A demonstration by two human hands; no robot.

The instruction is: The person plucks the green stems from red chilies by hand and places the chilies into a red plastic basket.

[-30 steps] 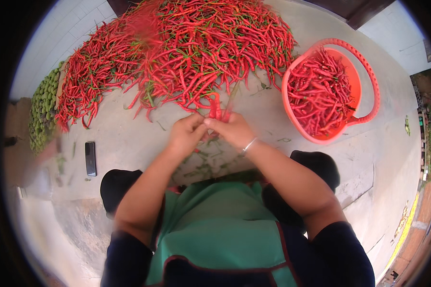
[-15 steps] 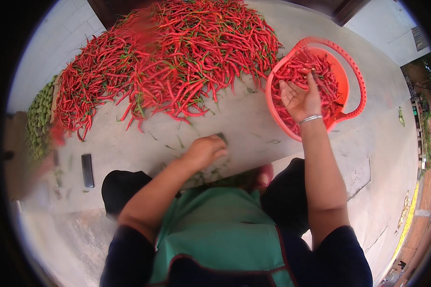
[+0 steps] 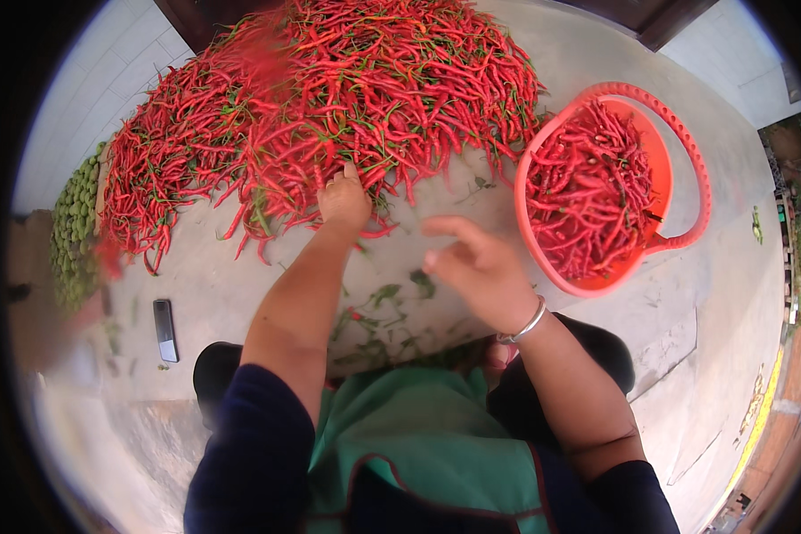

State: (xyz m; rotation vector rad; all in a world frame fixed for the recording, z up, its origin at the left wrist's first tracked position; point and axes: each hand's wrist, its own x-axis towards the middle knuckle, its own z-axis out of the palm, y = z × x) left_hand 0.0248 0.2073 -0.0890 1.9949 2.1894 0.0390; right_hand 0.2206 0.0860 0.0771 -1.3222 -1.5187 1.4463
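Note:
A large heap of red chili peppers (image 3: pixel 400 98) with green stems spreads across the concrete floor in front of me. At its near edge my left hand (image 3: pixel 344 198) has its fingers bent closed on a red chili pepper, though the fingertips are partly hidden among the chilies. My right hand (image 3: pixel 482 271), a silver bangle at its wrist, hovers over the floor between the heap and the basket. Its index finger and thumb are apart with nothing between them. To the right stands an orange plastic basket (image 3: pixel 568 287) with red chilies (image 3: pixel 587 191) in it, its handle tilted to the right.
Green stems and leaves (image 3: pixel 383 320) lie scattered on the floor before my knees. A dark phone (image 3: pixel 165 331) rests at the left. Beyond it, a pile of small green produce (image 3: pixel 76 214) sits near the tiled wall. A dark door frame (image 3: pixel 676 22) stands at the back.
My left hand has reached forward from above the scraps to the heap's edge. My right hand has left the basket, moving left and nearer to me.

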